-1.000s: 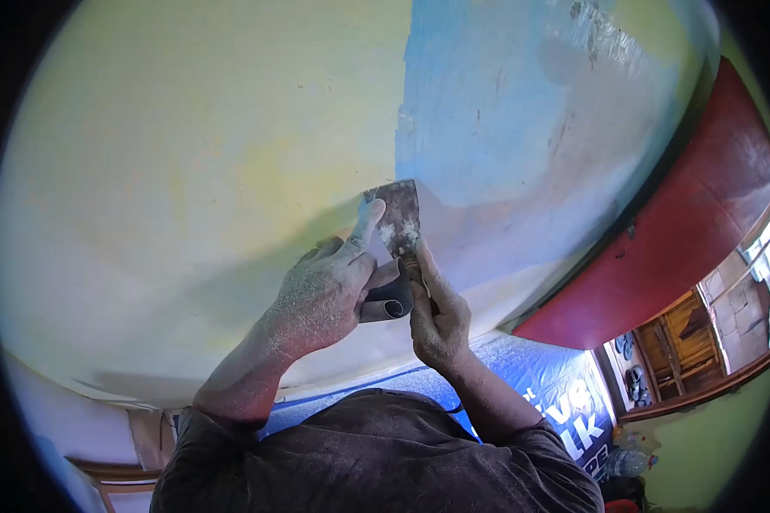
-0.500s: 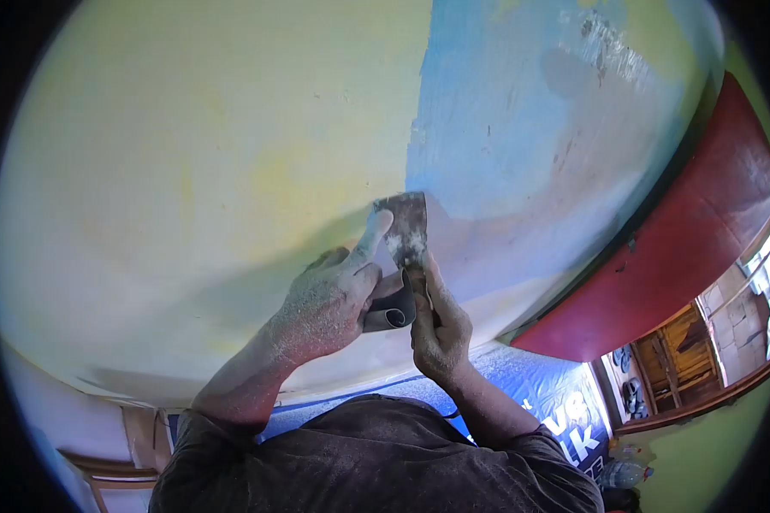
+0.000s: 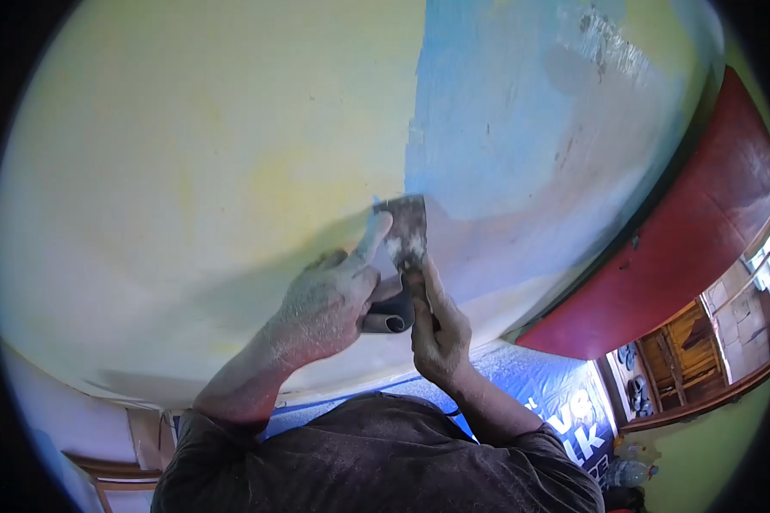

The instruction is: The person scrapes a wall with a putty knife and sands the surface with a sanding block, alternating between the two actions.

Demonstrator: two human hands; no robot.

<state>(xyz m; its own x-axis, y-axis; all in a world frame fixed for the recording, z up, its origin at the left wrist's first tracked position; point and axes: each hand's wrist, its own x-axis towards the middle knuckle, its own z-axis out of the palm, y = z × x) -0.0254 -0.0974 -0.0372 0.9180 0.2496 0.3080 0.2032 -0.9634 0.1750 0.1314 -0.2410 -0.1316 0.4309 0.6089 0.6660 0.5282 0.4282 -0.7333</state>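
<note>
Scraper (image 3: pixel 407 227): flat dark blade with white residue, blade end up and handle end down, at the lower end of the color boundary on the painted surface (image 3: pixel 274 103). Whether the blade edge bears on the surface cannot be determined.
Right hand (image 3: pixel 441 338): fingers closed around the scraper handle, one finger extended along it toward the base of the blade.
Left hand (image 3: pixel 325 299): one finger extended, its tip laid on the left part of the blade; other fingers bent and partly hidden, gripping a curled dark sheet (image 3: pixel 393 312).
Curled sheet position: beneath the blade, between both hands, just beside the scraper handle; lower edge rolled into a tube.
Dust: pale powder on both hands and forearms, heaviest on the left.
Painted surface finish: pale yellow-green at left, light blue at right, ragged boundary between; whitish scuffed patch at upper right.
Red panel (image 3: pixel 659 239): right of the painted surface, inclined.
Floor covering: blue sheet (image 3: pixel 522 376) with white lettering, below the painted surface.
Lower right: clear plastic bottle (image 3: pixel 629 473) near the green wall (image 3: pixel 710 445); footwear (image 3: pixel 637 389) beside a wood-framed opening.
Operator clothing: dark short-sleeved shirt (image 3: pixel 376 453), dusted.
</note>
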